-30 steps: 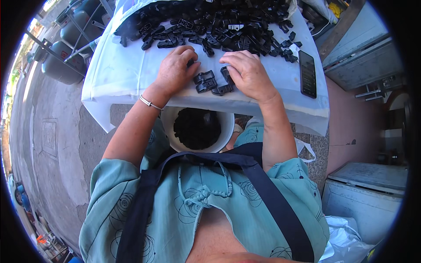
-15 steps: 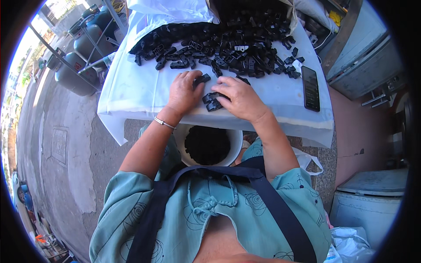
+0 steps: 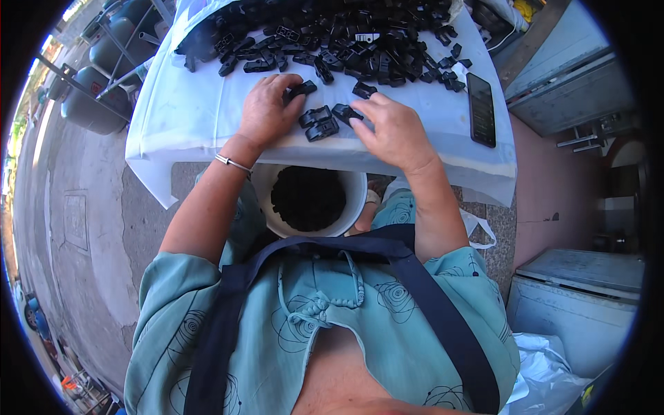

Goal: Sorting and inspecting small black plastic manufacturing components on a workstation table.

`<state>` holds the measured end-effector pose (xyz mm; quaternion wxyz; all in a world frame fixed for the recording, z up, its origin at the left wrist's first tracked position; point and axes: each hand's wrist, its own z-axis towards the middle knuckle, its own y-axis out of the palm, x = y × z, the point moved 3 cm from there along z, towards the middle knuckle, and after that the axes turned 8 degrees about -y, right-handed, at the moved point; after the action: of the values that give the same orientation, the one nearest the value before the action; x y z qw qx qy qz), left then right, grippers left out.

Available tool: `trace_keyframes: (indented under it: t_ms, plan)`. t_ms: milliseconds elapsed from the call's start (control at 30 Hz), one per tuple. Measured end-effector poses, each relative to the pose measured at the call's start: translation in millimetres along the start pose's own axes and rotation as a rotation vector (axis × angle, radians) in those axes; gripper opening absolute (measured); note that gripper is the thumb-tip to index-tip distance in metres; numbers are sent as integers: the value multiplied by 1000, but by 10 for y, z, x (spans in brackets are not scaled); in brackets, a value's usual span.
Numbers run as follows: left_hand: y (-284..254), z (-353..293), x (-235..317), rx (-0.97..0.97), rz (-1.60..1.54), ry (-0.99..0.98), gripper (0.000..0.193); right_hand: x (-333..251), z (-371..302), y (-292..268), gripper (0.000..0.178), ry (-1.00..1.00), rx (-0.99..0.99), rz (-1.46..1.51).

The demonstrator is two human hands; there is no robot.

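Black piece [image 3: 302, 88] sits pinched in your left hand [image 3: 268, 108]; your right hand [image 3: 397, 130] touches another piece [image 3: 345, 113], grip unclear, on the white cloth [image 3: 207, 111]

Table [image 3: 200, 104] with black, seemingly plastic parts [image 3: 384, 62]

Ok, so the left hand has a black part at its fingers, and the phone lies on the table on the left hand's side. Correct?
Not quite: the head view shows the phone on the table on the side of the right hand. The left hand does have a black part at its fingers.
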<state>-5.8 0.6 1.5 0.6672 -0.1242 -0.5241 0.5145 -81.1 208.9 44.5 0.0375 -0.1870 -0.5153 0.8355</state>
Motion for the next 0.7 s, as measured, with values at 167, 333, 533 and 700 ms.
trace_keyframes:
  t_ms: [167,333,533,700]
  plan:
    - [28,-15,22,10,2,20,27,-84,-50,118,27,-21,38,-80]
    - [-8,-33,-4,0,26,12,27,-141,-80,16,26,42,-269,17]
    - [-30,76,68,34,10,128,30,-92,102,113,23,-152,72,221]
    - [9,65,-55,-8,-148,68,32,-121,241,371,37,-372,127,136]
